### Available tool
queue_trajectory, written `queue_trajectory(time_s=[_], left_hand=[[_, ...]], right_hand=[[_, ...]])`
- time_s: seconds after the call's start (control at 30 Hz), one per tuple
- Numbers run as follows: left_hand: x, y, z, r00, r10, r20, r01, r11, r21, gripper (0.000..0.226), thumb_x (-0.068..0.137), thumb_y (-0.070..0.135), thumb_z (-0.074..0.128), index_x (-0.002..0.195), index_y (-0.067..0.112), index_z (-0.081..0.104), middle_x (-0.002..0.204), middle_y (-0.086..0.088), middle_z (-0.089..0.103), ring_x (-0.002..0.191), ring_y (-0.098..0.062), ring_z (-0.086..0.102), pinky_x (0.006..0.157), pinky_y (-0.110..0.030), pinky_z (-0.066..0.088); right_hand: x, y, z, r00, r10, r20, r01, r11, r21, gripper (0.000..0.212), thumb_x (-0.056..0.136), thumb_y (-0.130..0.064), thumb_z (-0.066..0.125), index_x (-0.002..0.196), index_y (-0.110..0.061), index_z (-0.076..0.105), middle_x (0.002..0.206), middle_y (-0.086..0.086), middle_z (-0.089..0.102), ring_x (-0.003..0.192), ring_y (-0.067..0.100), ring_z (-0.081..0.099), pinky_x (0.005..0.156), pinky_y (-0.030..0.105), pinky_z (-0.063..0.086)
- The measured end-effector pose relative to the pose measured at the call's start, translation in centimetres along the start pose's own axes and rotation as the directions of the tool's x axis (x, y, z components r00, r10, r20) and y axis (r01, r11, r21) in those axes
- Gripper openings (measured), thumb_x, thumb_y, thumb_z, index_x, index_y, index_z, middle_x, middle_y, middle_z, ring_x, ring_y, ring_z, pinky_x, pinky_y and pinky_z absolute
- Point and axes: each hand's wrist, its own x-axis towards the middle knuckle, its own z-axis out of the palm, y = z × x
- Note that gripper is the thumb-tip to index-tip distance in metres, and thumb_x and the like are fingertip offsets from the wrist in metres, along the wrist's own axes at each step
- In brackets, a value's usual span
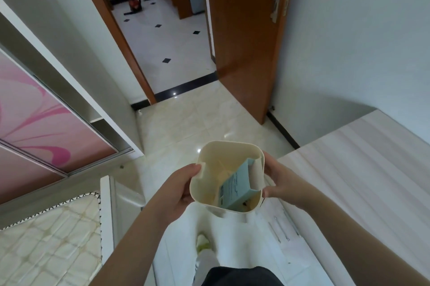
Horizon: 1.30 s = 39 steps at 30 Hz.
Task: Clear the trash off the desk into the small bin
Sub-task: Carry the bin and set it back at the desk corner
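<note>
A small cream bin [210, 160] is held up in front of me, over the floor and to the left of the desk [363, 160]. My left hand [180, 190] grips its left wall and my right hand [282, 181] grips its right wall. Inside the bin a pale blue cardboard box [237, 189] leans tilted against the right side, with a small dark scrap beside it at the bottom. The desk top at the right is light wood grain.
An open brown door [246, 36] leads ahead to a tiled hallway. A wardrobe with a pink sliding panel [35, 122] stands at the left. A mattress corner [51, 237] lies at the lower left. Beige floor tiles [186, 120] stretch ahead of me.
</note>
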Motion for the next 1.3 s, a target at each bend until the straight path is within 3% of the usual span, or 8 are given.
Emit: queue_trajectory(time_s=[0.1,0.27,0.4,0.53,0.73,0.9,1.13,1.3], left_hand=[[2.2,1.8,-2.6,0.991,-0.014,0.133,0.009,0.999,0.036,0.060,0.076,0.050,0.073,0.117,0.007,0.062,0.086,-0.007,0.067,0.074,-0.018,0.063,0.068,-0.028,0.052],[5.0,7.1,-8.0,0.957,-0.021,0.291,-0.039,0.979,0.199,0.076,0.065,0.028,0.082,0.134,0.018,0.051,0.132,-0.013,0.057,0.118,-0.035,0.057,0.103,-0.049,0.043],[7.0,11.7,-11.6,0.920,-0.080,0.384,-0.073,0.928,0.367,0.084,0.063,0.000,0.075,0.136,0.029,0.044,0.122,0.007,0.062,0.091,-0.020,0.062,0.080,-0.031,0.050],[9.0,14.7,-13.0,0.940,-0.016,0.341,-0.147,0.882,0.448,0.080,0.057,0.029,0.091,0.123,0.046,0.051,0.116,0.010,0.064,0.089,-0.019,0.062,0.080,-0.034,0.053],[13.2,16.2,-13.4,0.955,0.140,0.260,-0.255,0.834,0.489,0.063,0.066,0.031,0.084,0.121,0.043,0.057,0.112,0.004,0.070,0.099,-0.025,0.069,0.087,-0.046,0.056],[17.4,16.7,-11.4,0.936,0.291,0.197,-0.343,0.643,0.684,0.049,0.068,0.064,0.067,0.113,0.064,0.048,0.097,0.020,0.068,0.085,-0.007,0.066,0.072,-0.023,0.055],[24.5,17.2,-6.0,0.876,0.398,0.274,-0.453,0.482,0.750,0.016,0.086,0.070,0.037,0.101,0.072,0.042,0.098,0.040,0.059,0.090,0.010,0.060,0.066,-0.002,0.041],[29.6,18.6,-1.9,0.884,0.380,0.273,-0.439,0.472,0.764,0.038,0.086,0.068,0.033,0.121,0.057,0.044,0.092,0.041,0.063,0.088,0.009,0.063,0.066,-0.005,0.046]], right_hand=[[3.1,-0.8,-0.5,0.999,0.022,0.031,-0.024,0.998,0.057,0.099,0.066,-0.062,0.075,0.147,-0.032,0.029,0.146,-0.006,0.045,0.136,0.017,0.042,0.110,0.050,0.035],[9.2,-2.8,-0.7,0.998,0.062,0.018,-0.064,0.983,0.170,0.091,0.068,-0.057,0.076,0.143,-0.024,0.037,0.141,0.004,0.051,0.130,0.027,0.049,0.106,0.049,0.043],[13.9,-4.2,-0.7,0.995,0.103,-0.011,-0.098,0.966,0.239,0.092,0.067,-0.056,0.077,0.143,-0.020,0.038,0.138,0.008,0.054,0.128,0.031,0.051,0.100,0.045,0.048],[17.5,-4.5,-0.9,0.990,0.119,-0.079,-0.098,0.967,0.236,0.091,0.067,-0.058,0.076,0.143,-0.027,0.038,0.139,0.003,0.054,0.128,0.024,0.052,0.097,0.034,0.050],[20.1,-4.0,-1.4,0.965,0.139,-0.224,-0.072,0.956,0.283,0.083,0.071,-0.053,0.075,0.140,-0.019,0.044,0.135,0.006,0.057,0.122,0.029,0.056,0.092,0.031,0.052],[20.2,-4.0,-4.1,0.916,0.141,-0.376,-0.031,0.958,0.284,0.085,0.069,-0.056,0.075,0.138,-0.015,0.045,0.131,0.005,0.060,0.120,0.027,0.058,0.089,0.028,0.052],[20.7,-1.6,-10.0,0.806,0.092,-0.585,0.017,0.984,0.178,0.085,0.069,-0.058,0.077,0.139,-0.026,0.042,0.134,0.003,0.058,0.123,0.025,0.056,0.102,0.054,0.044],[19.9,-0.2,-14.6,0.724,0.081,-0.685,-0.009,0.994,0.109,0.080,0.063,-0.064,0.077,0.133,-0.043,0.044,0.130,-0.010,0.060,0.121,0.014,0.057,0.104,0.051,0.044]])
